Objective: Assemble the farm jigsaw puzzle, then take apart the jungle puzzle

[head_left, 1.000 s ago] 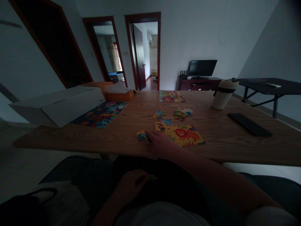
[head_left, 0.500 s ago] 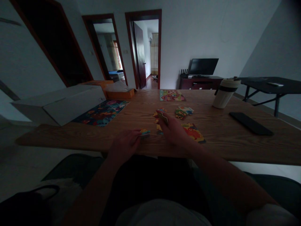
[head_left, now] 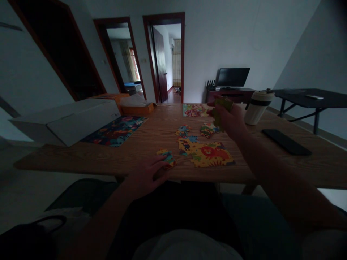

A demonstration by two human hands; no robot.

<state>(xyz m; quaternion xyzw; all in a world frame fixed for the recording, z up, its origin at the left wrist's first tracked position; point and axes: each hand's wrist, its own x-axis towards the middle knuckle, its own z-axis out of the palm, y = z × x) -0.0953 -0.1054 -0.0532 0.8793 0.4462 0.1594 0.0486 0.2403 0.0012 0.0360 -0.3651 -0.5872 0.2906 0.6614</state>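
My left hand (head_left: 150, 173) rests at the table's front edge, its fingertips on a small stack of colourful puzzle pieces (head_left: 167, 158). Raised over the right back of the table, my right hand (head_left: 227, 117) is closed on greenish puzzle pieces (head_left: 222, 108). A joined yellow puzzle section with a red lion (head_left: 213, 153) lies flat between my arms. Behind it are two small groups of loose pieces, one on the left (head_left: 183, 130) and one on the right (head_left: 207, 130), the latter partly near my right hand.
A white box (head_left: 70, 117) and a dark patterned sheet (head_left: 116, 130) lie left. An orange tissue box (head_left: 137, 107) and a colourful picture sheet (head_left: 193, 109) are at the back. A cream tumbler (head_left: 257, 108) and a black flat object (head_left: 286, 142) stand and lie right.
My right hand has moved up and to the right with pieces in it, uncovering the lion section. My left hand's fingers have spread over the small stack, which now lies flatter.
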